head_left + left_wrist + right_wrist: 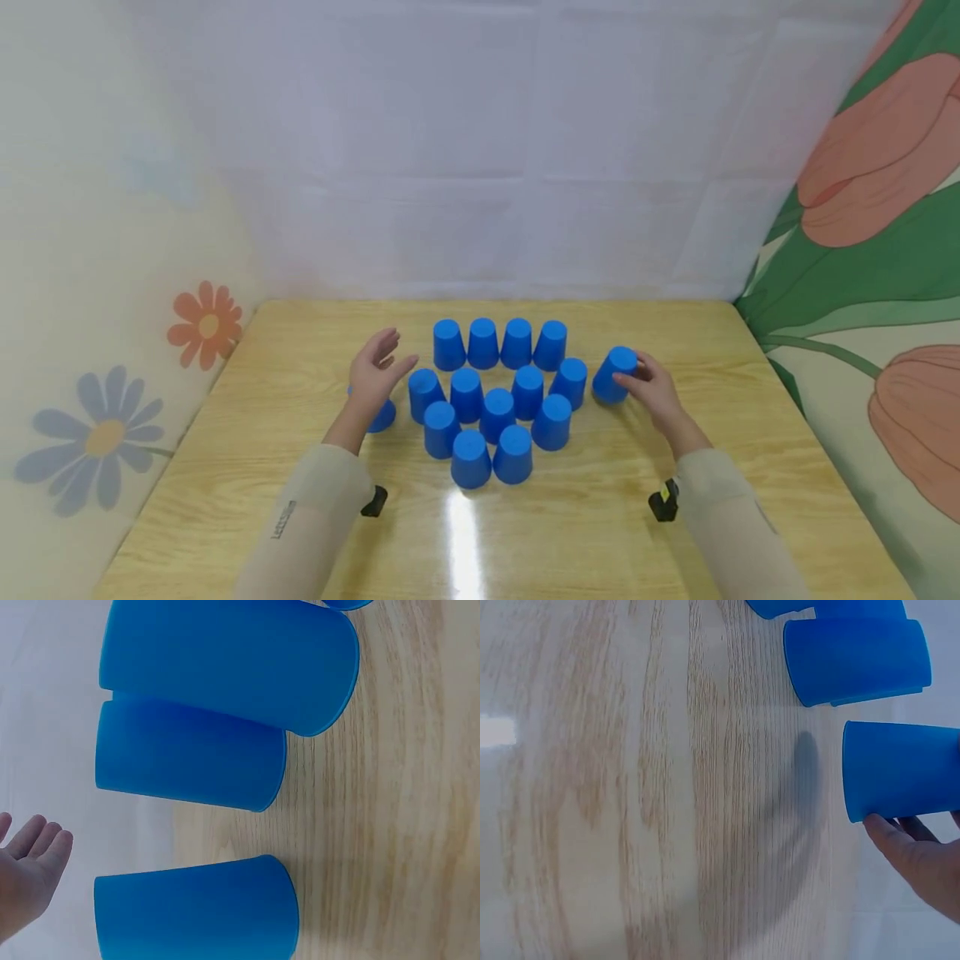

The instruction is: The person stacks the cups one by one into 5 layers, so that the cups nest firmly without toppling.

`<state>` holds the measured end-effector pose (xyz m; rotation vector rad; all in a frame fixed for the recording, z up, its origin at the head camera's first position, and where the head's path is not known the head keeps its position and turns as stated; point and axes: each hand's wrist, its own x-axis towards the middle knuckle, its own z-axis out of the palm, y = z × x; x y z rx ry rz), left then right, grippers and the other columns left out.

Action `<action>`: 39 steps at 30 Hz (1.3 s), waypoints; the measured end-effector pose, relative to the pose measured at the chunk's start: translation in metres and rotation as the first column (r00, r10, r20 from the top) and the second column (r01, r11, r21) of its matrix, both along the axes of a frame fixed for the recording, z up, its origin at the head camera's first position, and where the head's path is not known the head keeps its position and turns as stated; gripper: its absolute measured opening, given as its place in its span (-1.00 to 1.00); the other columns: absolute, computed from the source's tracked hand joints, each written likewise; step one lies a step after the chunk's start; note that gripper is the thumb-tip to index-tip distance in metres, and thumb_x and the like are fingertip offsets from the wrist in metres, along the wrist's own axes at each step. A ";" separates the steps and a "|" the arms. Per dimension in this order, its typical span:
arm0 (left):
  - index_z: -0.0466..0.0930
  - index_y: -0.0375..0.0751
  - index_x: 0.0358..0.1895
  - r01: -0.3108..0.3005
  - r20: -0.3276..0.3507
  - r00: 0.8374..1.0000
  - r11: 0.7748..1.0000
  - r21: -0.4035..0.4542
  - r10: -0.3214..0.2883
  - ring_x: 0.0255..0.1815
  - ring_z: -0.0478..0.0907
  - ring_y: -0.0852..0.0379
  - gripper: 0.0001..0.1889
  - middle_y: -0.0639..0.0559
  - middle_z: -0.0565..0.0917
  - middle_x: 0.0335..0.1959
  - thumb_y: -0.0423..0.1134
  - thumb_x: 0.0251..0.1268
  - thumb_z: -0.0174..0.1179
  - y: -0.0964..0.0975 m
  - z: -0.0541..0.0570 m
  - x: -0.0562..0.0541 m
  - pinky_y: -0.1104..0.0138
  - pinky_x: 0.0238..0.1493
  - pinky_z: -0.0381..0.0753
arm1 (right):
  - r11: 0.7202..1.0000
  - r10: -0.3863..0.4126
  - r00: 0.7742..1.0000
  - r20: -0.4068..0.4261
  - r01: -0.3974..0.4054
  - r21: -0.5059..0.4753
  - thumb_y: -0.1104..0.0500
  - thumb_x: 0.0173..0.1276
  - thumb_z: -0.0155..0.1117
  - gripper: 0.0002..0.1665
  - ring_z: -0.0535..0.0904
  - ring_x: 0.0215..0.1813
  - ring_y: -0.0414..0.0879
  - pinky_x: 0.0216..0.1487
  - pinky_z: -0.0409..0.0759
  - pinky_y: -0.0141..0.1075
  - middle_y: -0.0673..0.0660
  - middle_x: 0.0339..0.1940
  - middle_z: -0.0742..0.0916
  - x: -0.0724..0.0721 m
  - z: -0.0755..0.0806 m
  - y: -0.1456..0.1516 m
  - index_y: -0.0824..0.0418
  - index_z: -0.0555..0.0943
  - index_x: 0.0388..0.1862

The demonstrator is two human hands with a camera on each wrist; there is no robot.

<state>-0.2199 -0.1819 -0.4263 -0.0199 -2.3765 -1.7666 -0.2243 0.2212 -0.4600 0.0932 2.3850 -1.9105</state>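
Observation:
Several blue plastic cups stand upside down in a cluster on the wooden table, such as the front cup (471, 460). My right hand (657, 390) grips a separate blue cup (617, 375) by its side, right of the cluster. In the right wrist view, thumb and fingers hold that cup (900, 769), its wide rim facing the table. My left hand (375, 372) is raised at the cluster's left, fingers relaxed, holding nothing. A blue cup (382, 417) is partly hidden behind that hand and wrist. The left wrist view shows the left hand (31, 871) apart from the nearby cup (195, 911).
A back row of cups (483, 343) runs behind the cluster. The wooden table (585, 533) meets a white cloth backdrop (480, 208) at its far edge. Flower-patterned panels stand left and right. Black wrist devices (663, 502) hang under the sleeves.

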 end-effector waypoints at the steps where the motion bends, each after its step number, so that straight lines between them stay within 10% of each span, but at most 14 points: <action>1: 0.21 -0.31 0.18 -0.010 -0.025 1.000 1.000 0.006 0.010 0.18 0.21 -0.04 -0.39 -0.21 0.30 0.15 -0.23 0.04 0.22 -0.001 0.000 0.003 0.16 0.12 0.23 | 1.000 -0.002 1.000 0.003 0.002 -0.003 0.18 0.16 0.19 -0.33 0.24 0.14 0.17 0.09 0.28 -0.06 0.36 0.13 0.34 -0.001 0.000 0.000 0.29 0.19 0.22; 14: 0.17 -0.30 0.21 -0.198 -0.138 0.972 0.980 -0.035 0.191 0.19 0.18 -0.02 -0.34 -0.18 0.30 0.15 -0.33 -0.01 0.24 -0.018 -0.005 0.032 0.17 0.14 0.18 | 0.999 -0.046 0.996 0.077 0.047 -0.009 0.18 0.19 0.16 -0.31 0.17 0.20 0.14 0.12 0.25 -0.09 0.32 0.20 0.28 -0.023 0.004 -0.013 0.24 0.15 0.26; 24: -0.10 -0.20 0.32 -0.313 -0.006 0.950 0.948 -0.048 0.313 0.28 -0.04 -0.04 -0.14 -0.16 0.09 0.28 -0.20 -0.02 0.26 -0.028 -0.022 0.043 0.12 0.22 -0.03 | 0.996 -0.086 0.993 0.079 0.084 0.021 0.22 0.18 0.16 -0.33 0.13 0.23 0.14 0.14 0.21 -0.07 0.29 0.22 0.27 -0.041 0.004 -0.025 0.27 0.16 0.25; 39: -0.18 -0.27 0.32 -0.332 0.121 0.932 0.939 -0.088 0.341 0.27 -0.08 -0.16 -0.08 -0.27 0.03 0.28 -0.18 -0.03 0.26 -0.030 -0.039 0.048 -0.03 0.17 0.00 | 0.993 -0.115 0.988 0.102 0.118 -0.028 0.26 0.19 0.14 -0.33 0.10 0.24 0.15 0.16 0.16 -0.03 0.29 0.24 0.25 -0.053 -0.005 -0.041 0.26 0.15 0.26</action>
